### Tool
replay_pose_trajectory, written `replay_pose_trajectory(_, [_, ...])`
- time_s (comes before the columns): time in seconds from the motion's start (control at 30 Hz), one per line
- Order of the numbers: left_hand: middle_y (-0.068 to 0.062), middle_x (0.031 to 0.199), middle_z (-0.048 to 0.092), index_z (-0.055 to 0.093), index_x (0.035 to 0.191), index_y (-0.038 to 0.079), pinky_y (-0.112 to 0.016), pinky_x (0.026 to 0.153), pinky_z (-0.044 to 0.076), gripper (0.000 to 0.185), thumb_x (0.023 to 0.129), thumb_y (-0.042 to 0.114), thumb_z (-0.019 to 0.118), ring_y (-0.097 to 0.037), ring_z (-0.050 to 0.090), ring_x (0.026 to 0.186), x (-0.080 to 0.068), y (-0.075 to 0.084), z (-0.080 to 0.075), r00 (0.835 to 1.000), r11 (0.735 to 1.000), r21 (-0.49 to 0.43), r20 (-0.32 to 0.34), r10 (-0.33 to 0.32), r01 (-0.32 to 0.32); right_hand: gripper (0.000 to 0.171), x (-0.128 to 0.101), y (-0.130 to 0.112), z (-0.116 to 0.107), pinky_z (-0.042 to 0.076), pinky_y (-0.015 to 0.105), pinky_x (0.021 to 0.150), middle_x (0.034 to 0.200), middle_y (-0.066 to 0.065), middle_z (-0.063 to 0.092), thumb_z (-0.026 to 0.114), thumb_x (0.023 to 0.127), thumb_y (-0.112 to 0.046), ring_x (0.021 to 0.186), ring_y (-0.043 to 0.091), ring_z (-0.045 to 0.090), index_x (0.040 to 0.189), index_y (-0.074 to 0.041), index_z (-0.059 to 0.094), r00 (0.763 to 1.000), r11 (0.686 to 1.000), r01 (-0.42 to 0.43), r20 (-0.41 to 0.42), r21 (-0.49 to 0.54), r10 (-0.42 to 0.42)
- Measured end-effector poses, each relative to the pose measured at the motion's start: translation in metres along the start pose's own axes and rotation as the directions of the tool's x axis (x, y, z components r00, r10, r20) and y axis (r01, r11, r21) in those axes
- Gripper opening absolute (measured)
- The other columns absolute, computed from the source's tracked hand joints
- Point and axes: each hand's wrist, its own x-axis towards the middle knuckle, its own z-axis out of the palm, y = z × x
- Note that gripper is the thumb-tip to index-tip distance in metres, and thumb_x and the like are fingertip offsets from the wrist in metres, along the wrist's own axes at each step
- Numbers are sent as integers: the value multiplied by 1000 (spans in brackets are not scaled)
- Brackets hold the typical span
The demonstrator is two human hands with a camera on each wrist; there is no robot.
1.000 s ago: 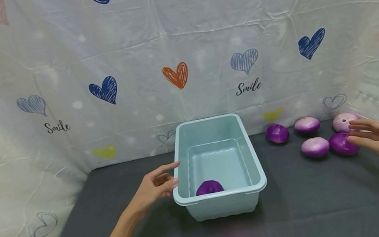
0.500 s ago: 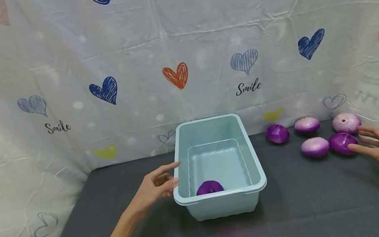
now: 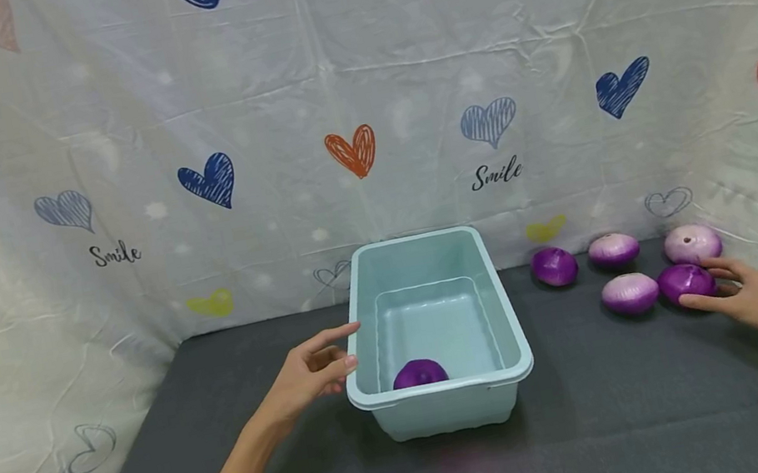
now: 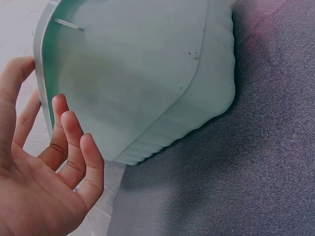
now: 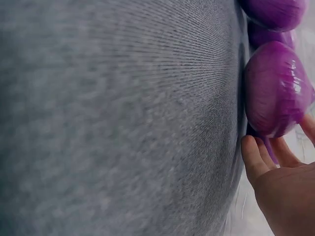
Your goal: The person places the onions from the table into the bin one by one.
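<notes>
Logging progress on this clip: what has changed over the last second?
The right hand dropped and closed in around the dark purple onion at the front right, fingers now touching it. The left hand stayed beside the pale blue plastic tub; nothing else shifted.

A glossy dark-purple onion (image 3: 686, 281) lies on the grey table, rightmost of five onions.

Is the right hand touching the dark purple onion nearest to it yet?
Touching. In the right wrist view the fingertips of the right hand press against the underside of the dark purple onion; the head view agrees, fingers wrapped around its edge.
</notes>
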Motion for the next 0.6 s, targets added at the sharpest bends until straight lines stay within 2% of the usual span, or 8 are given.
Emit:
replay_pose_trajectory(0.2, [-14, 107, 67, 55, 149, 18, -46, 76, 54, 54, 98, 23, 72, -39, 58, 83, -1, 0, 0, 1000, 1000, 1, -1, 2, -2, 86, 8, -2, 2, 40, 17, 73, 144, 43, 35, 73, 95, -35, 127, 57, 40, 150, 15, 30, 1000, 998, 5, -1, -57, -5])
replay_pose_trajectory(0.37, [-14, 108, 67, 54, 149, 16, -47, 77, 54, 54, 98, 22, 71, -46, 57, 87, -1, 1, -1, 1000, 1000, 11, 4, 13, -13, 77, 12, 0, 5, 40, 14, 70, 138, 42, 43, 77, 93, -30, 121, 54, 46, 145, 13, 40, 997, 996, 61, -32, -69, -64])
replay_pose_trajectory(0.6, [-16, 107, 66, 55, 148, 11, -43, 75, 54, 53, 98, 20, 71, -37, 60, 86, -1, 2, 0, 999, 999, 15, 8, 37, -37, 70, 14, 2, 8, 41, 13, 70, 132, 40, 50, 81, 90, -27, 115, 45, 51, 140, 11, 48, 992, 991, 93, -72, -98, -100])
